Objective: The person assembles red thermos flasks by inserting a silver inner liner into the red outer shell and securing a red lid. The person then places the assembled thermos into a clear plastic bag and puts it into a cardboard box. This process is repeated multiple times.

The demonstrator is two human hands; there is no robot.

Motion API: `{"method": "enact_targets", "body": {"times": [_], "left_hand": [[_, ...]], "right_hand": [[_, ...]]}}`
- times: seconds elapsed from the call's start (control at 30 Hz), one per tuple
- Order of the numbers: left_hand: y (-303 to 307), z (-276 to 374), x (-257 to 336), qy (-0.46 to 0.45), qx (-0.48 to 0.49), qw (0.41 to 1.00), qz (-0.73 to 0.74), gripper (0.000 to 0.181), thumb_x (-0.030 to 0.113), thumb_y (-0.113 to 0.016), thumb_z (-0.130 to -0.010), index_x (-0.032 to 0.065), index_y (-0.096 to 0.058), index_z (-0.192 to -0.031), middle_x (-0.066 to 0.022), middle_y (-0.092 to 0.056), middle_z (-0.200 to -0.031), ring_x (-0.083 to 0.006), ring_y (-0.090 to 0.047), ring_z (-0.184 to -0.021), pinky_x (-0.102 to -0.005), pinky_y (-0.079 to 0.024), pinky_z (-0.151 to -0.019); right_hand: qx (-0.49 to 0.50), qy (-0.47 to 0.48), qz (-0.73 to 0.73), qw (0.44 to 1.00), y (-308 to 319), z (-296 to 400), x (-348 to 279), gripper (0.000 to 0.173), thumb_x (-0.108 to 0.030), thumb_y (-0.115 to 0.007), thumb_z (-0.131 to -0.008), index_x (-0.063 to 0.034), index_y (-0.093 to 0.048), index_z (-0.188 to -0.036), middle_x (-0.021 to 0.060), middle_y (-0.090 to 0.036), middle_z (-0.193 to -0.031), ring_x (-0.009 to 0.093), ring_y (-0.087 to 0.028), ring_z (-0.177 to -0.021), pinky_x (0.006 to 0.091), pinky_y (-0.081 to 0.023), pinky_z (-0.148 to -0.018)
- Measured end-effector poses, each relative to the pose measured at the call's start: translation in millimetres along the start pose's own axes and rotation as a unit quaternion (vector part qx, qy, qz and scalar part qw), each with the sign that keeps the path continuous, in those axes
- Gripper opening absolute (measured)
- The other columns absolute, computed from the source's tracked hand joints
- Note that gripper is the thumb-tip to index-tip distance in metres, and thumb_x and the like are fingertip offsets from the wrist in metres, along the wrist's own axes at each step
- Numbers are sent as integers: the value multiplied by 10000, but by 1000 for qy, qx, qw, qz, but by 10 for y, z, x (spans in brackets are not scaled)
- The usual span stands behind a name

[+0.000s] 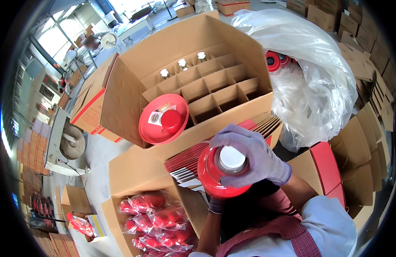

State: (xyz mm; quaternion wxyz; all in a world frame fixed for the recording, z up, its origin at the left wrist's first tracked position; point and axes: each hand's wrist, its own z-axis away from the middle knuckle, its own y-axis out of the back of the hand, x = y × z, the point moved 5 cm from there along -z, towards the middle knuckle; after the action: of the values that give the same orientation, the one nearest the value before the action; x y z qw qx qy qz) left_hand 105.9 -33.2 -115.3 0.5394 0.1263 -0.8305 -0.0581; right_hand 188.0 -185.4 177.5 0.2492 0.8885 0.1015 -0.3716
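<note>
A red vacuum flask [208, 175] with a white stopper [231, 158] stands before my chest. My right hand [249, 154], in a grey-purple glove, is wrapped around its neck beside the stopper. Below the flask is my gloved left hand [215, 205], against its lower part; its fingers are mostly hidden. Beyond it, an open carton [159, 48] is split into cells by cardboard dividers [214, 80]. Three bottle tops [182, 63] rise from the back row of cells. A red bowl [146, 131] rests on the near left cells, containing a red cup [172, 121] and printed papers [155, 118].
Flattened red cartons [188, 157] are stacked near the flask. At lower left, a carton [119, 205] contains several bagged red cups [162, 217]. A clear plastic bag [317, 83] with red parts [273, 61] bulges at right. Cardboard divider sets [355, 173] lie farther right.
</note>
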Motion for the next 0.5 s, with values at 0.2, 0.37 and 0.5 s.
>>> {"method": "enact_targets", "body": {"times": [0.2, 0.37, 0.5], "left_hand": [[69, 152, 15, 18, -26, 999, 22, 564, 360, -710, -816, 45, -545, -1254, -154, -602, -1227, -304, -592, -1119, -401, -481, -927], [113, 191, 132, 30, -59, 998, 16, 527, 352, -700, -824, 47, -561, -1230, -157, -611, -1204, -305, -601, -1100, -393, -492, -907], [115, 4, 191, 27, -73, 997, -14, 497, 345, -691, -830, 49, -575, -1211, -159, -619, -1187, -306, -609, -1084, -387, -500, -890]], "right_hand": [[-114, 25, -47, 992, -195, -160, 103, 620, -298, -842, -594, -51, -596, -1107, 120, -602, -1048, 292, -645, -935, 359, -524, -795], [-162, 38, -101, 981, -227, -137, 135, 622, -326, -836, -591, -44, -585, -1085, 129, -596, -1035, 303, -627, -915, 371, -522, -777], [-132, 73, -113, 982, -117, 110, 0, 727, -378, -856, -597, -24, -566, -1163, 135, -597, -1079, 310, -594, -993, 384, -494, -865]]}}
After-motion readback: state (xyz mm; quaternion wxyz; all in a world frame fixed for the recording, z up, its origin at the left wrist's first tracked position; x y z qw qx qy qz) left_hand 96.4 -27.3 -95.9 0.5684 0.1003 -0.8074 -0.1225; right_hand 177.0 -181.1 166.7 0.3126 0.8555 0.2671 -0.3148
